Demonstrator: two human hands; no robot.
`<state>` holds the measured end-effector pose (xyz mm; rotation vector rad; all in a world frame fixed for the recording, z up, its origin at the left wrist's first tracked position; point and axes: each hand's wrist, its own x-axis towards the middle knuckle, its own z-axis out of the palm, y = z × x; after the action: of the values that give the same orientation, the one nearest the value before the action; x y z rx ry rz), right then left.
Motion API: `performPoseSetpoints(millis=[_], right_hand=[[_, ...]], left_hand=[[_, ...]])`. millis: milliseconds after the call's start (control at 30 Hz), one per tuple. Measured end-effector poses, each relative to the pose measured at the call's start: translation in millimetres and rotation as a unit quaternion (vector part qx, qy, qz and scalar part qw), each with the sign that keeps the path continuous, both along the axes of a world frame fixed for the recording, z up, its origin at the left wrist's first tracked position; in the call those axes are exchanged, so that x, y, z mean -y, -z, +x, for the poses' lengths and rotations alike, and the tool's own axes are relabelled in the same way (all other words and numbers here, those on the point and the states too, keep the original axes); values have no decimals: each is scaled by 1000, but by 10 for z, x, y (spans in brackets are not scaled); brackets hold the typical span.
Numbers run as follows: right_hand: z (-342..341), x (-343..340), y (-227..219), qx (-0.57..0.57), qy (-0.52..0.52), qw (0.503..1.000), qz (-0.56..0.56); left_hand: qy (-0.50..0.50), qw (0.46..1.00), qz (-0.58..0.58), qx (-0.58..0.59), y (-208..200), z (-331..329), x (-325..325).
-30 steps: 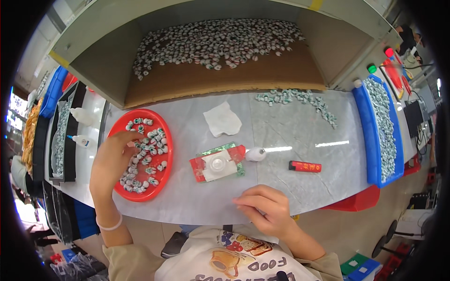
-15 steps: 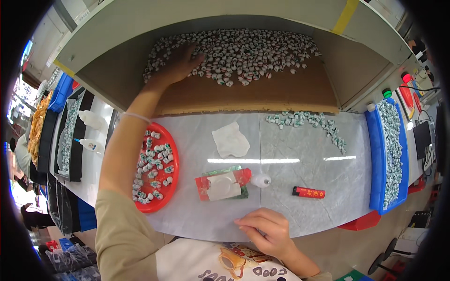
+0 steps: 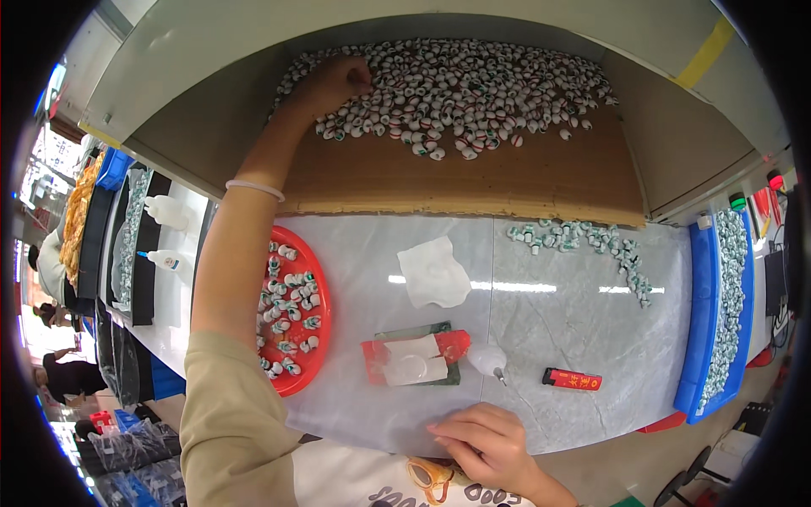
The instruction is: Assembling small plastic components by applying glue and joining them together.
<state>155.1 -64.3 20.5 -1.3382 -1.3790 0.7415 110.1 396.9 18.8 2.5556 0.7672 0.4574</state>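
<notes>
Cardboard point(image 3: 465, 186) bears beads point(image 3: 473, 95) around the left grip point(image 3: 336, 84).

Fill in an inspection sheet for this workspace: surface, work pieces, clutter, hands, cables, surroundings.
Surface: grey marble-patterned table, with bright reflected strips of light.
Work pieces: small white pieces heaped in an open-fronted compartment; more in the red tray and blue bin; loose pieces on the table's far right.
Clutter: white sheet, red-and-white packet, white bottle with dark tip, red lighter.
Hands: left hand at the heap's left part, fingers curled, grip hidden; right hand near the front edge, fingers bent, any hold unclear.
Cables: dark cables beyond the blue bin, too small to trace.
Surroundings: black tray and two white bottles at left; a person in dark clothing beyond.
</notes>
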Motion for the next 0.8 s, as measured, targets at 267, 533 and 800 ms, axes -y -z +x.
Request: performPoseSetpoints(millis=[267, 533, 800], right_hand=[[-18, 25, 61, 4, 21, 1000, -3], [-48, 52, 80, 2, 26, 1000, 3], [-139, 116, 12, -27, 97, 993, -54]], left_hand=[[22, 999, 7, -38, -68, 17, 46], [-18, 989, 117, -88, -30, 69, 44], [5, 994, 84, 74, -157, -50, 149]])
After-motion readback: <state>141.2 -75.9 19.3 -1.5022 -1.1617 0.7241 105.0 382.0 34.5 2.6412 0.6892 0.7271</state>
